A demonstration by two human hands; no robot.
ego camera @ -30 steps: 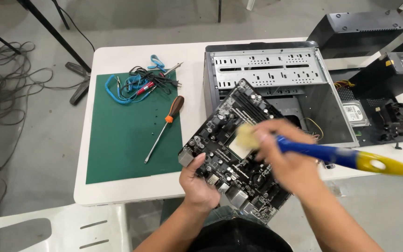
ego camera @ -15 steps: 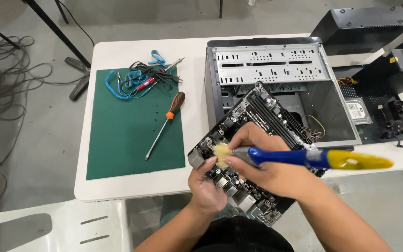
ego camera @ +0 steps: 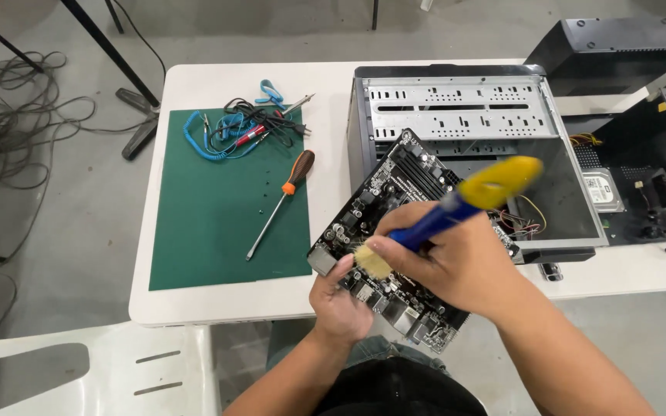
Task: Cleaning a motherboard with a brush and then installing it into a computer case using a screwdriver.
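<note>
Green mat (ego camera: pixel 225 216) on the left of the white surface (ego camera: pixel 194 308), orange-handled screwdriver (ego camera: pixel 280 202) lying on it, tangle of cables (ego camera: pixel 244 127) at its top edge. Left hand (ego camera: pixel 341 304) clamped on the near-left edge of the circuit board (ego camera: pixel 395 192), holding it tilted over the lap, in front of the open computer case (ego camera: pixel 464 115). Right hand (ego camera: pixel 456 266) closed around the blue-and-yellow brush (ego camera: pixel 456 209). Since half a second ago the bristles have moved lower on the board, close to the left thumb, handle now pointing up-right; sweep looks to be working toward the port edge, dusting mid-way
</note>
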